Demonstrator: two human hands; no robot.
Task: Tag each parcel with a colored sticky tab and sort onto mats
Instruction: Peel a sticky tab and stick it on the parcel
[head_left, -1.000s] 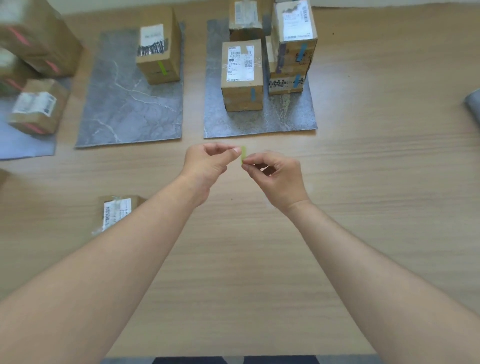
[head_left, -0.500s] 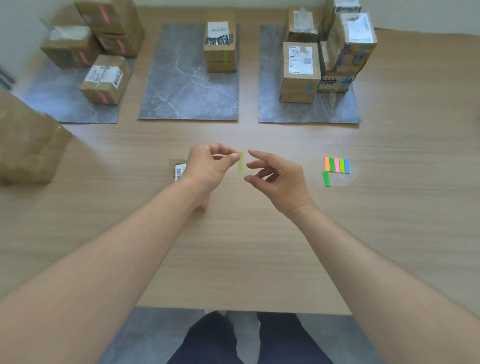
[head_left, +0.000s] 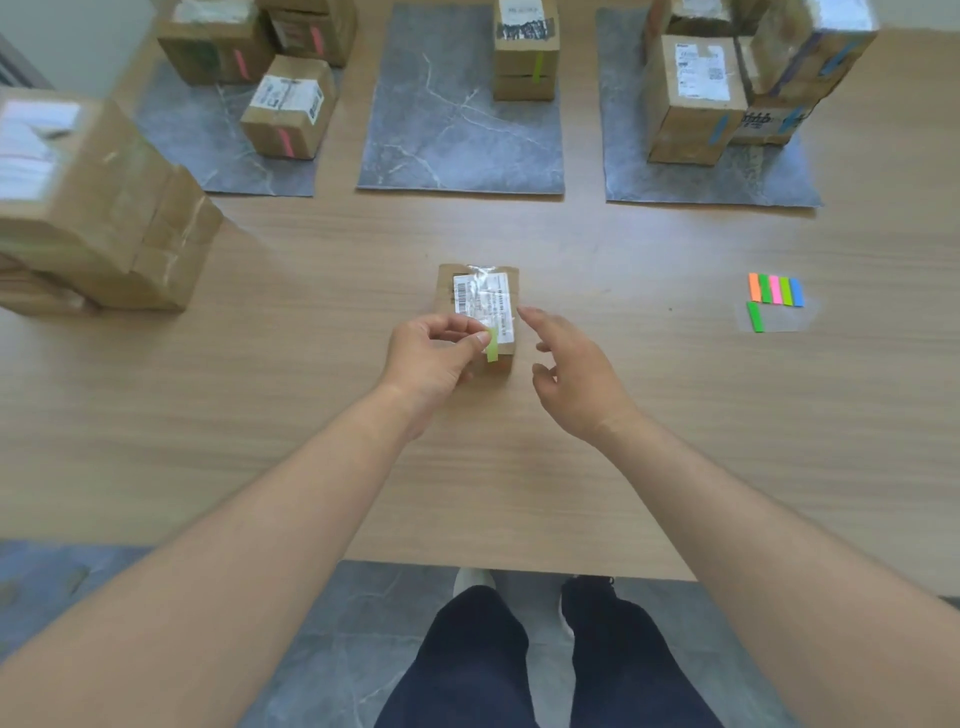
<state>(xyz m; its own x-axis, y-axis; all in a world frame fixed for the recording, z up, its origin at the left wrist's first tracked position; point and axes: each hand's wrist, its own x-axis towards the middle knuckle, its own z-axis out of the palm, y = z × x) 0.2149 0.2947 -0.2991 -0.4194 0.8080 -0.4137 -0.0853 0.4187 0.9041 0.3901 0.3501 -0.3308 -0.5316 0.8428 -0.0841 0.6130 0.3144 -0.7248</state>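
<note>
Left hand pinches green tab (over parcel).

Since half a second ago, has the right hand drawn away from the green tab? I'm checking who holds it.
Yes. The right hand has opened and drifted right of the green tab, which the left hand pinches over the small parcel.

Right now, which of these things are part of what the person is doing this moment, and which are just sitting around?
In use:
- left hand, pinching the green tab
- small parcel under it
- right hand, open beside the parcel
- middle mat, holding a green-tagged box

Lying about:
- sticky tab pad
- untagged boxes stacked at left
- pink-tagged boxes
- blue-tagged boxes
</note>
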